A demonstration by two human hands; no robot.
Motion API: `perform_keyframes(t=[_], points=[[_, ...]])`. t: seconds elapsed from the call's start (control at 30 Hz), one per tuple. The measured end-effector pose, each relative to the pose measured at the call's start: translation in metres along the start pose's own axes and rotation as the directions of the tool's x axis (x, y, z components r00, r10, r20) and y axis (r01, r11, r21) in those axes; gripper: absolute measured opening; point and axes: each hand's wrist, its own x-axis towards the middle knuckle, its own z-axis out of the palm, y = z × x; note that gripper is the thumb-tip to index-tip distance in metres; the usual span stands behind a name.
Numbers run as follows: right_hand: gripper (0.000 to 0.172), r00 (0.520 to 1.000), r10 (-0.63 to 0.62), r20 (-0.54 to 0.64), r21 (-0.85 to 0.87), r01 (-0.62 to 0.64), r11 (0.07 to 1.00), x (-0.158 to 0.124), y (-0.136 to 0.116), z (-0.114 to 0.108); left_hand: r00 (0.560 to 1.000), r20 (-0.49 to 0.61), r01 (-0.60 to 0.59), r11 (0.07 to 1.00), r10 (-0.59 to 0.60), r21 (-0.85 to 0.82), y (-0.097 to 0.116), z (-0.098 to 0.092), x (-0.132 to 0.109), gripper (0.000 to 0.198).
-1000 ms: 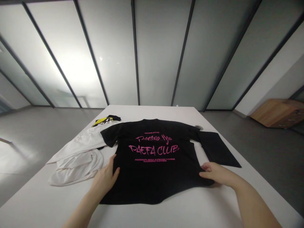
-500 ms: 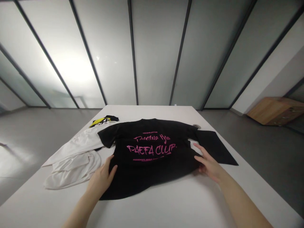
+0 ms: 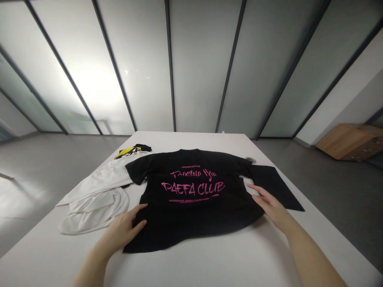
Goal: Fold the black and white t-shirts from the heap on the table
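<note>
A black T-shirt (image 3: 191, 217) lies spread out on the white table, neck away from me, with pink lettering on its upward side. My left hand (image 3: 124, 229) is at the shirt's lower left edge, its forefinger and thumb apart and resting on the cloth. At the lower right edge, my right hand (image 3: 271, 207) has its thumb against the fabric and a finger stretched out beyond the side seam. Its other fingers are partly hidden. Neither hand visibly pinches the cloth.
Left of the shirt lie crumpled white garments (image 3: 95, 211) and a yellow-and-black piece of clothing (image 3: 130, 152). A flat black cloth-like piece (image 3: 277, 187) lies at the right, beside a small round object (image 3: 250, 160). Frosted panels stand behind the table (image 3: 191, 139); a wooden cabinet (image 3: 350, 141) is at far right.
My right hand has moved slightly right, and the shirt's lower right corner has spread outward and flattened. My left hand has shifted a little down and left.
</note>
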Motion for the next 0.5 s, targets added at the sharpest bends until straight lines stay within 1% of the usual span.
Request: perform_keyframes(t=[0.07, 0.13, 0.2, 0.3, 0.33, 0.37, 0.47, 0.5], points=[[0.083, 0.999, 0.006, 0.044, -0.025, -0.005, 1.0, -0.004, -0.002, -0.004, 0.999, 0.033, -0.007, 1.0, 0.007, -0.013, 0.0, -0.004, -0.001, 0.061], [0.086, 0.992, 0.019, 0.122, -0.083, -0.009, 0.996, -0.009, -0.004, -0.007, 1.0, 0.022, -0.012, 0.999, 0.013, -0.044, 0.0, -0.005, -0.001, 0.061], [0.08, 0.977, 0.038, 0.208, -0.118, -0.014, 0.993, -0.012, -0.005, -0.009, 1.0, 0.002, -0.011, 0.995, 0.011, -0.102, 0.001, -0.005, -0.001, 0.062], [0.068, 0.953, 0.073, 0.295, -0.09, -0.048, 0.995, -0.013, -0.002, -0.01, 1.0, 0.002, 0.001, 0.975, -0.001, -0.222, 0.006, -0.002, -0.005, 0.064], [0.066, 0.953, 0.079, 0.293, -0.061, -0.064, 0.996, -0.013, 0.0, -0.009, 1.0, 0.009, 0.006, 0.966, -0.004, -0.257, 0.008, 0.0, -0.007, 0.062], [0.066, 0.961, 0.075, 0.266, -0.017, -0.073, 0.997, -0.013, 0.003, -0.009, 1.0, 0.012, 0.014, 0.958, -0.011, -0.285, 0.01, 0.001, -0.009, 0.06], [0.073, 0.992, 0.049, 0.116, 0.161, -0.067, 0.985, -0.012, 0.008, -0.009, 0.998, -0.018, 0.046, 0.93, -0.056, -0.365, 0.011, 0.008, -0.012, 0.054], [0.076, 0.994, 0.042, 0.097, 0.2, -0.061, 0.978, -0.013, 0.007, -0.01, 0.996, -0.039, 0.054, 0.917, -0.075, -0.394, 0.01, 0.01, -0.013, 0.054]])
